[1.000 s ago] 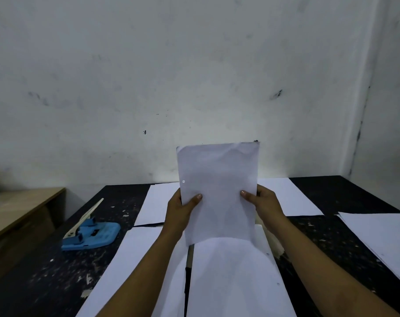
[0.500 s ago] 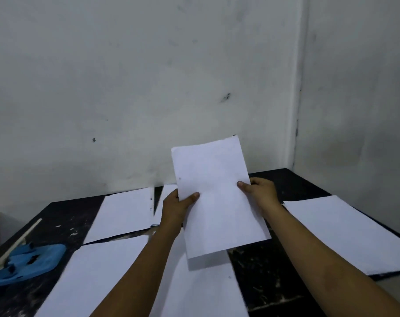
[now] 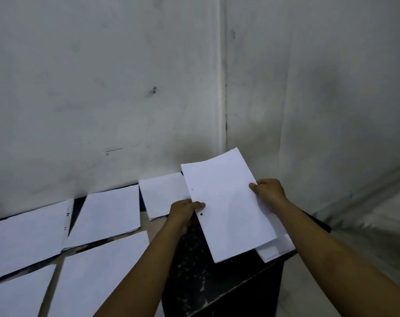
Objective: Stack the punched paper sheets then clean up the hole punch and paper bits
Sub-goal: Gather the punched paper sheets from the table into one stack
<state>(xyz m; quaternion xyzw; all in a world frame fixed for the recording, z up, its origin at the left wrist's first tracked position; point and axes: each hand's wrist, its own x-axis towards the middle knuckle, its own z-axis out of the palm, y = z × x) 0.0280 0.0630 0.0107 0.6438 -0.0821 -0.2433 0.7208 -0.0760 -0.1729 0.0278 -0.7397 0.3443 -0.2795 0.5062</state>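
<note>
Punched white paper sheets [image 3: 226, 209] pinched at both side edges by left hand [image 3: 183, 212] and right hand [image 3: 268, 193] fingers over right-of-centre stack [image 3: 276, 248] on black counter [image 3: 194, 271]; other piles uncollected, cleanup pending.

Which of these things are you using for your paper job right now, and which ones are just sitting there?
In use:
- held sheets, hole punched near one edge
- left hand and right hand, gripping its sides
- paper pile at the table's right end, under the held sheets

Just lying there:
- other paper piles spread over the black table
- grey wall
</note>
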